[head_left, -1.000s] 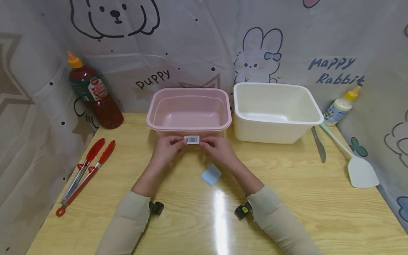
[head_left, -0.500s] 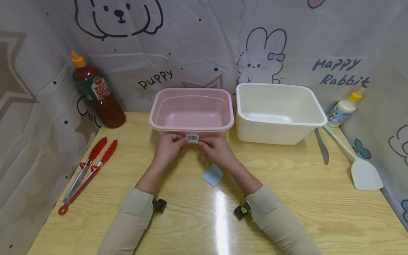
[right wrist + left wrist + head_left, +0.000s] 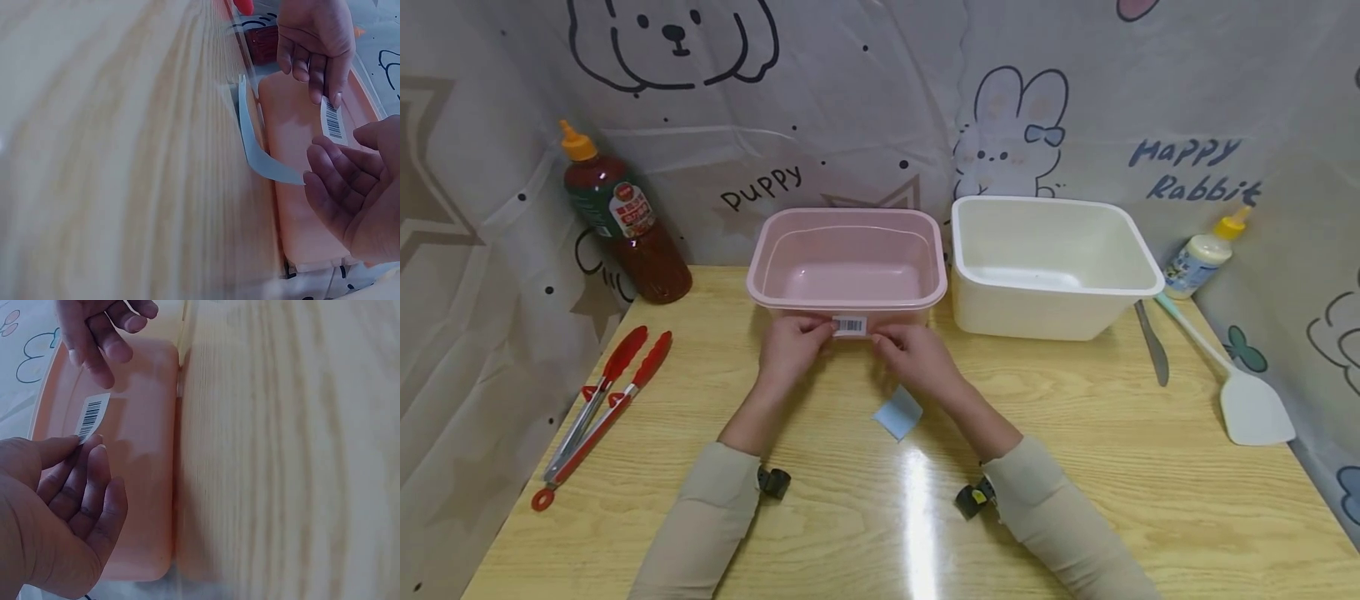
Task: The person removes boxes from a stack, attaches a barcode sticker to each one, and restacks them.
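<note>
My left hand (image 3: 792, 346) pinches one end of a small white barcode sticker (image 3: 850, 326) between thumb and forefinger, in front of the near wall of the pink bin (image 3: 752, 283). In the left wrist view the sticker (image 3: 94, 415) curves slightly away from the thumb. At its other end my right hand (image 3: 916, 357) hovers, thumb and fingers apart, with fingertips close to the sticker's edge in the right wrist view. A light blue paper piece (image 3: 898, 412) lies on the table below the hands and looks bent in the right wrist view.
A cream bin (image 3: 1037, 312) stands right of the pink one. Red-tipped tongs (image 3: 602, 408) and a red sauce bottle (image 3: 632, 229) are at the left. A small yellow-capped bottle (image 3: 1198, 258), a knife (image 3: 1152, 346) and a white spatula (image 3: 1253, 404) are at the right.
The sticker, held at both ends a second ago, bent half a second ago and is flat again. My right fingers have come off its right end; the left still pinch it.
</note>
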Demonstrator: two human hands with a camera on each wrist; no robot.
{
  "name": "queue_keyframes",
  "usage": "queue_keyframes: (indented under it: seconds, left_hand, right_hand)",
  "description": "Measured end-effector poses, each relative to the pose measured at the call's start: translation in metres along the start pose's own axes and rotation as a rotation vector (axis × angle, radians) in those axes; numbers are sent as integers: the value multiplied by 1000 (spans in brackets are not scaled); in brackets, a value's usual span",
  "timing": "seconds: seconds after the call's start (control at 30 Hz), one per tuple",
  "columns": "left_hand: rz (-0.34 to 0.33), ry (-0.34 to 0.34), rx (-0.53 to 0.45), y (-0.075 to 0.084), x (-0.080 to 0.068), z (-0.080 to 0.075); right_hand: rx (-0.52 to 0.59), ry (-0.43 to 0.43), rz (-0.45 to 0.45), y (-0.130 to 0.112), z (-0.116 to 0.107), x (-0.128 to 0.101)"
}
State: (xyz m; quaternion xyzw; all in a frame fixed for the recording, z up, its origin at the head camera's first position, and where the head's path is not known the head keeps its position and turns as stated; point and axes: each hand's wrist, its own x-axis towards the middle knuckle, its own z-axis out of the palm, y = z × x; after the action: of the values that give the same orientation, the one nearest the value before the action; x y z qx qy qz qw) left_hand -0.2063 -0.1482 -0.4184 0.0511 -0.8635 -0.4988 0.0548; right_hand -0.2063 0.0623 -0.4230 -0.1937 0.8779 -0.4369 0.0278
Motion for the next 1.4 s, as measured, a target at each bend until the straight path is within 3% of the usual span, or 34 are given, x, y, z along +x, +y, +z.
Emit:
queue_keyframes:
  seconds: [0.47,0.63,0.87,1.1,1.4]
  left_hand:
    - [29,-14,-3,-2,4,-2]
    - [37,-17,-15,-3,5,-2]
    - [72,-6,44,-3,7,-4]
    - [66,-18,81,-5,9,-7]
    - [23,-48,15,-9,10,-12]
  right_hand:
    - [85,-45,-36,1,5,7]
    - [82,-41,-24,-1,5,9]
    - [47,-32,-31,-2,5,11]
    - [33,-21,-49,1,7,13]
    - [34,-23,-42,0,7,14]
